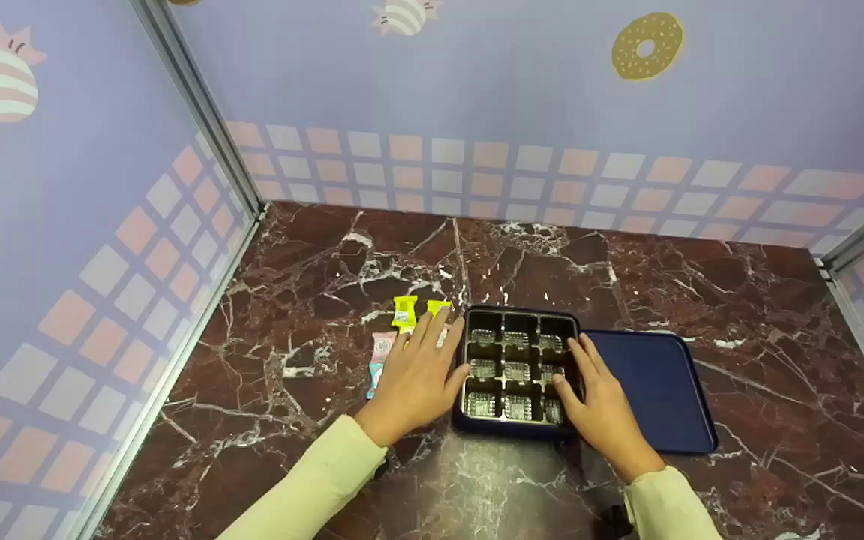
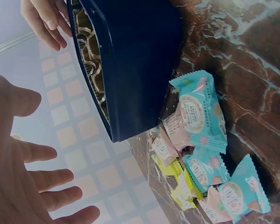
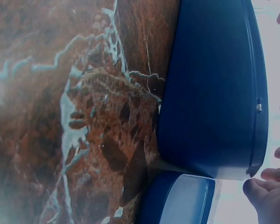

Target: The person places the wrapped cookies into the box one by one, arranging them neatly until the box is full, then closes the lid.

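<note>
A dark blue box [image 1: 516,430] sits on the marble table, its black insert split into several compartments with nothing in them. Left of the box, my left hand [image 1: 417,382] hovers with fingers spread and holds nothing. Partly hidden beneath it in the head view are wrapped candies: a yellow candy [image 1: 405,309], a pink candy [image 1: 383,343] and a blue candy [image 1: 374,381]. The left wrist view shows several of them heaped beside the box, a turquoise candy [image 2: 200,112] nearest. My right hand [image 1: 603,409] has its extended fingers at the box's right rim, overlapping the right-hand compartments.
A flat blue lid [image 1: 653,390] lies right beside the box, partly behind my right hand. Printed panels [image 1: 477,90] rise behind and to the left of the table, with a metal post [image 1: 207,105] at the back left corner.
</note>
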A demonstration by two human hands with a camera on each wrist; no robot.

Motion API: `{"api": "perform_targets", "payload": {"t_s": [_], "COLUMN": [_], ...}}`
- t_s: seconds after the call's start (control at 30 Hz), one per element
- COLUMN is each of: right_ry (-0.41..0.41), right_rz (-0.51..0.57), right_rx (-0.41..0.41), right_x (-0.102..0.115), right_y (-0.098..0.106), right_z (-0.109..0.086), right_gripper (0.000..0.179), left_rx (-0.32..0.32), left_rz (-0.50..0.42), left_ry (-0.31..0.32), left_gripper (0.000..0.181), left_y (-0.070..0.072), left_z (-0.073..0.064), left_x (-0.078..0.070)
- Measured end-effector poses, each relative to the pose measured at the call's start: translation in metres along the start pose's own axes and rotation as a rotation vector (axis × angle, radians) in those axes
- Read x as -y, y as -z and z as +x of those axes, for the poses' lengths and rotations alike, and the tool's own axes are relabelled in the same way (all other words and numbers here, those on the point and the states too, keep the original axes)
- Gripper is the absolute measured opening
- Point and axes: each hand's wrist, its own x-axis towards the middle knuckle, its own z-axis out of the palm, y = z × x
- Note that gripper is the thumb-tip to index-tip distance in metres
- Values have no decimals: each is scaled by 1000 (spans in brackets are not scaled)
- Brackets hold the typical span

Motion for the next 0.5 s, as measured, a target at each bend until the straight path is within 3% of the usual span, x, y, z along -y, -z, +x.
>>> {"api": "perform_targets", "payload": {"t_s": [0.5], "right_ry": [27], "right_rz": [22], "right_rx": [-41], "right_x": [-8], "right_y": [-1], "right_z": [-1], "right_gripper": [59], "left_rx": [0], "left_rz": [14], "left_ry": [9], "left_gripper": [50], "left_y": [-5], "left_z": [-2], "left_x": [7]}}
